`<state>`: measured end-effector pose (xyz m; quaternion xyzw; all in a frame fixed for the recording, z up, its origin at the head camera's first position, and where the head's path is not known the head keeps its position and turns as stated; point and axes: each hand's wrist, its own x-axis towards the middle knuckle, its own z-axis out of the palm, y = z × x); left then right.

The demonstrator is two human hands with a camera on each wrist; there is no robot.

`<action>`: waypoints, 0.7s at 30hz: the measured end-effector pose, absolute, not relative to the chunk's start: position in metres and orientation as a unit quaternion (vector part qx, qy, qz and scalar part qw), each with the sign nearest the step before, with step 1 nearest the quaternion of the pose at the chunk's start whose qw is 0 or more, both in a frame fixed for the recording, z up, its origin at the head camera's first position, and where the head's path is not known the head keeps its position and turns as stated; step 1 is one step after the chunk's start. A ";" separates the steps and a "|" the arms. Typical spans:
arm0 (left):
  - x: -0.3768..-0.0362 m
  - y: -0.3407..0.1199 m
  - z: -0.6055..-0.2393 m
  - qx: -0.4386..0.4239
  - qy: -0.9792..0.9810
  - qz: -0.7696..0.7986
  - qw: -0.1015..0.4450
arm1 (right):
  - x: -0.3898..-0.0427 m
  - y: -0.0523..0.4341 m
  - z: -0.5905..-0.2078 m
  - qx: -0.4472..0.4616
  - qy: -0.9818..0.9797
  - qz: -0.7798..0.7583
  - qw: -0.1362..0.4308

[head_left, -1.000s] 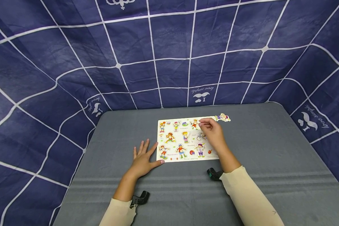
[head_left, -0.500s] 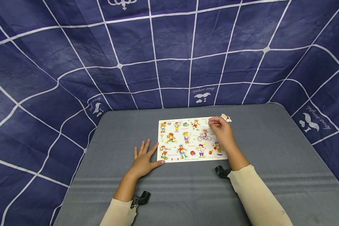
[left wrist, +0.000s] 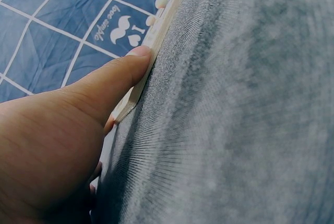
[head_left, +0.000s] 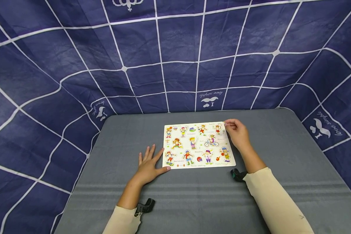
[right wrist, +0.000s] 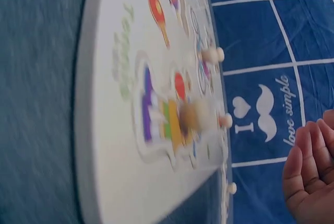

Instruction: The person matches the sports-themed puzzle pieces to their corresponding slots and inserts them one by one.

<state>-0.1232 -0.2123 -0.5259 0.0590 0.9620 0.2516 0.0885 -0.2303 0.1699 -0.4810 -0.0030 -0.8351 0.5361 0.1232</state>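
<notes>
A white puzzle board [head_left: 197, 144] printed with sporty cartoon children lies flat on the grey table [head_left: 280, 156]. My left hand [head_left: 148, 164] rests flat on the table, fingers spread, thumb [left wrist: 109, 85] against the board's near-left edge [left wrist: 156, 31]. My right hand [head_left: 235, 132] sits at the board's far right corner, fingers curled down over a loose puzzle piece that they hide. In the right wrist view the board [right wrist: 120, 104] and its small knobs [right wrist: 213, 54] fill the frame, with curled fingers [right wrist: 313, 177] at the right edge.
A dark blue cloth with a white grid [head_left: 178, 58] walls the table at the back and both sides. Black wrist mounts [head_left: 144, 205] [head_left: 237, 175] sit by both cream sleeves. Bare grey table surface lies right of and in front of the board.
My right hand has slid right from over the board's top row to its far right corner, covering the loose piece that lay there. The left hand has not moved.
</notes>
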 end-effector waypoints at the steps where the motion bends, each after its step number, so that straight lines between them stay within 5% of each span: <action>1: -0.123 -0.212 -0.526 0.059 0.962 0.251 0.089 | -0.232 0.172 -0.481 -0.002 -0.837 0.533 0.125; 21: -0.122 -0.212 -0.526 0.070 0.964 0.251 0.059 | -0.261 0.202 -0.484 -0.021 -0.873 0.479 0.092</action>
